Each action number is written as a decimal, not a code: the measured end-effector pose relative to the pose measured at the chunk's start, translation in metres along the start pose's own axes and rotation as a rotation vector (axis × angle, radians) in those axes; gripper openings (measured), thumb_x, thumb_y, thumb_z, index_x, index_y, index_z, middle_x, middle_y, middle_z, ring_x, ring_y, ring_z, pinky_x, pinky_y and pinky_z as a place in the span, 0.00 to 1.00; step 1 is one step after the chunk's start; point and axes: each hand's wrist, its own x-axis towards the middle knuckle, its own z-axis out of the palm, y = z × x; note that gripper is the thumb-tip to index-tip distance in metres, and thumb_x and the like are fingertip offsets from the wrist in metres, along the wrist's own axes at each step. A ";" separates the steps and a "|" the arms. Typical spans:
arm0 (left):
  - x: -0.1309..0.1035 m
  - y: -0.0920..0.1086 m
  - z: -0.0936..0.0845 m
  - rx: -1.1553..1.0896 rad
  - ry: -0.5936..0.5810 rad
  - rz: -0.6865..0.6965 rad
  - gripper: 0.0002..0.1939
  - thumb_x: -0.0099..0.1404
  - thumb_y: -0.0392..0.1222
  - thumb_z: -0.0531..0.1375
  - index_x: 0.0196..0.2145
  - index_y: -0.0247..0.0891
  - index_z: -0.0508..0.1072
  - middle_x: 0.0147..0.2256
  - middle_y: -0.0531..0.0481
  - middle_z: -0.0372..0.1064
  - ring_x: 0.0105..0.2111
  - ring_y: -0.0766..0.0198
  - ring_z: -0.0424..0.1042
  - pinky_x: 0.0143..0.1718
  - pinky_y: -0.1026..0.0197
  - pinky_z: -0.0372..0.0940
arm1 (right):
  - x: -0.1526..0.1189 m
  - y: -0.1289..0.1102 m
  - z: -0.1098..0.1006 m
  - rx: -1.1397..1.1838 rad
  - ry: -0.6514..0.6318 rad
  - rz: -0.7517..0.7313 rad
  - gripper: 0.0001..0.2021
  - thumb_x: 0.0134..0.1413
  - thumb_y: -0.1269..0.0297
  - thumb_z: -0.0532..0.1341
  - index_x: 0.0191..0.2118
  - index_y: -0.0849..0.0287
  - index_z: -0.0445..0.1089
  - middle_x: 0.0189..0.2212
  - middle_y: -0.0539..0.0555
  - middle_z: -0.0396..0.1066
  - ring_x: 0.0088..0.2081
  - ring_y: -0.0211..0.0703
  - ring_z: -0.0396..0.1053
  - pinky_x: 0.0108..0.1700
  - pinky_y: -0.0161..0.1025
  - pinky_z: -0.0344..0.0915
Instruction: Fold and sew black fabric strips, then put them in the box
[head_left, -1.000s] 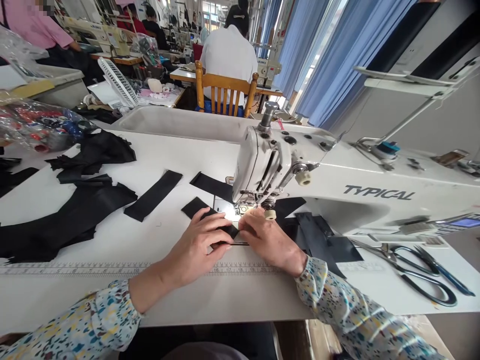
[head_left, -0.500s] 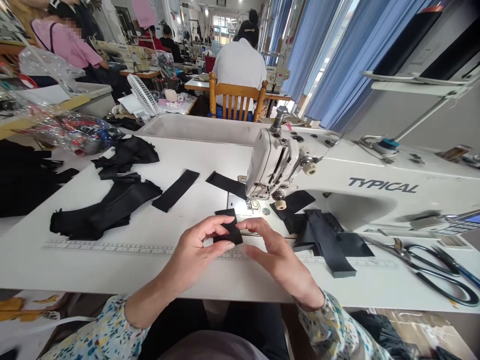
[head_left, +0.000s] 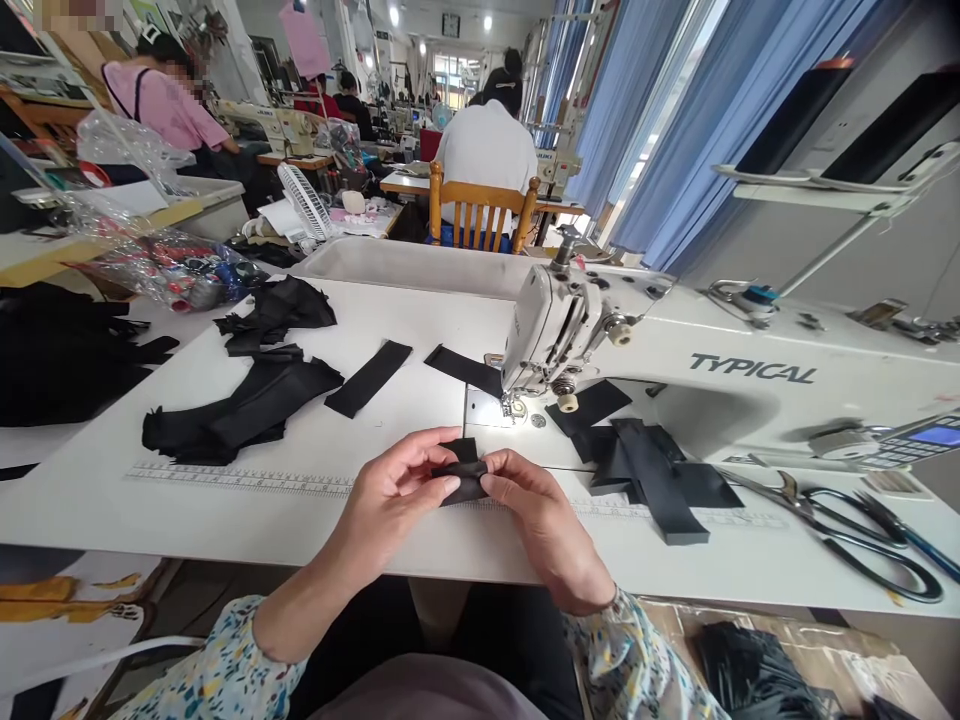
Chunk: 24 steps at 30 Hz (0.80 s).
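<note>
Between my two hands, just in front of the sewing machine (head_left: 645,350), is a small black fabric strip (head_left: 463,484) with a fold across it. My left hand (head_left: 397,495) pinches its left side between thumb and fingers. On the right side, my right hand (head_left: 532,510) grips the same strip by thumb and fingertips. Another black strip (head_left: 465,368) reaches to the machine's presser foot, and a separate flat strip (head_left: 369,378) lies to the left. Several black pieces (head_left: 660,480) are heaped right of the needle area.
Black cloth piles (head_left: 240,410) lie on the table's left side. Large scissors (head_left: 847,520) rest at the right. A printed ruler (head_left: 247,478) runs along the front of the tabletop. Behind the table, a person in white (head_left: 487,150) sits on a wooden chair (head_left: 480,205).
My right hand has closed from an open pose onto the black strip's right side. The strip now shows a raised fold. The camera view has shifted slightly.
</note>
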 end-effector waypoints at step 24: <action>-0.004 -0.001 0.012 0.195 0.029 0.252 0.07 0.69 0.39 0.63 0.42 0.42 0.82 0.38 0.48 0.77 0.36 0.63 0.76 0.36 0.64 0.72 | -0.006 -0.004 0.007 -0.172 0.075 -0.165 0.05 0.62 0.59 0.62 0.41 0.53 0.69 0.38 0.50 0.68 0.42 0.43 0.65 0.47 0.42 0.62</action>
